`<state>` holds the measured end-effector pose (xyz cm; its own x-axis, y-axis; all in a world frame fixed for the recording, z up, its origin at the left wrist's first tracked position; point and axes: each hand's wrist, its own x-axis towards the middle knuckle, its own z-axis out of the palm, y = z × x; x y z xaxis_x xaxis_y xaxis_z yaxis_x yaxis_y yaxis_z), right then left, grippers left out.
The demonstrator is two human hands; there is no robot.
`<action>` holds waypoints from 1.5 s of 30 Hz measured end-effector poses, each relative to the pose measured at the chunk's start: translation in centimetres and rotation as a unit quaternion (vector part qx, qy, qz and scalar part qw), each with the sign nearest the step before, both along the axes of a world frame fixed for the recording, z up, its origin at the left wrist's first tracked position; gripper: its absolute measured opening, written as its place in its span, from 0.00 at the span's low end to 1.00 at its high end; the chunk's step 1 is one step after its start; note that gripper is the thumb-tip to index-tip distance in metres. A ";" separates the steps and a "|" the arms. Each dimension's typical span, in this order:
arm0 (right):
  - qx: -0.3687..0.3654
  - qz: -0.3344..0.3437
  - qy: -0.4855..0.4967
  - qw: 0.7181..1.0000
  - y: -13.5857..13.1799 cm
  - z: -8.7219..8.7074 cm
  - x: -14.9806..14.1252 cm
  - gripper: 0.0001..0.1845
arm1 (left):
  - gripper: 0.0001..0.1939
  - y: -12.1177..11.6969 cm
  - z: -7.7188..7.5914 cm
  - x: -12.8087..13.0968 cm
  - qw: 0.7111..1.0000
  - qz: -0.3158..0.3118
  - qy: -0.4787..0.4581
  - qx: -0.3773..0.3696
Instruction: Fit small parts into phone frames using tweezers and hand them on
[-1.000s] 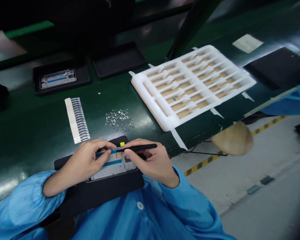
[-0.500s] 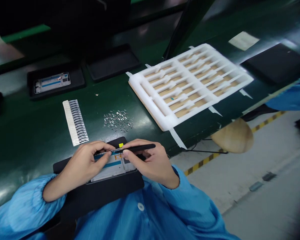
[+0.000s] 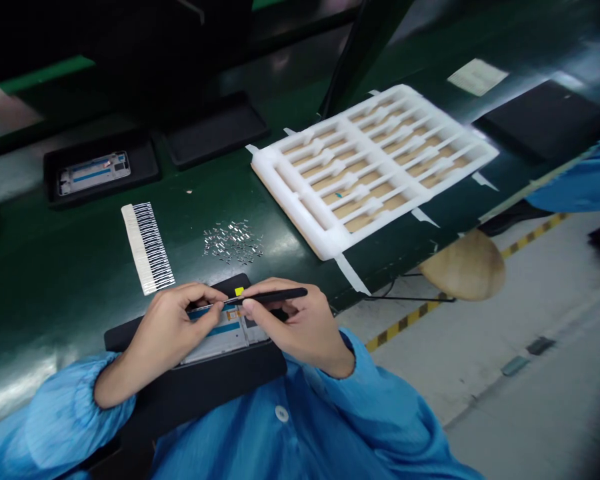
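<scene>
Black tweezers (image 3: 285, 295) lie slantwise in my right hand (image 3: 300, 327), which is closed round them, their tips pointing left. My left hand (image 3: 180, 327) is pinched beside the tips; a thin dark line shows at its fingertips, too small to name. Both hands are over a silver phone frame (image 3: 215, 345) with blue strips and a small orange flex piece (image 3: 233, 315). The frame lies in a black tray (image 3: 220, 380) against my body, and my hands cover part of it. A yellow tab (image 3: 239, 291) shows near its far edge.
Beyond my hands lie a scatter of tiny metal parts (image 3: 233, 241) and a pale card with dark thin pieces (image 3: 147, 250). A white foam tray (image 3: 325, 245) is taped to the bench. Farther back, another phone frame (image 3: 95, 175) lies in a black tray (image 3: 147, 170). A stool (image 3: 465, 267) stands right.
The view has shifted slightly, so the bench items appear a little farther left. Both hands keep nearly the same pose over the phone frame, the tweezers still in the right.
</scene>
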<state>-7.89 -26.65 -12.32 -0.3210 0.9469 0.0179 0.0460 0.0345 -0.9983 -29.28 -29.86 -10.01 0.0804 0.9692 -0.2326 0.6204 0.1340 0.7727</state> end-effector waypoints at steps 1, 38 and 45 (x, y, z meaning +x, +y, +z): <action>0.001 -0.003 0.003 1.000 -0.1 0.0 0.0 0.04 | 0.10 0.0 0.0 0.0 1.000 0.000 -0.001 -0.002; 0.224 0.017 -0.004 0.974 -0.6 -1.5 0.3 0.12 | 0.11 0.2 -0.5 0.5 0.999 0.020 0.045 -0.011; 0.259 0.020 -0.006 0.966 -1.2 -2.2 0.2 0.15 | 0.12 0.3 -0.1 0.7 0.997 0.024 0.047 -0.048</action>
<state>-7.68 -27.82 -14.55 -0.3611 0.7983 0.4820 0.0463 0.5316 -0.8457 -28.60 -29.55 -10.09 0.0073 0.9440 -0.3298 0.6812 0.2367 0.6927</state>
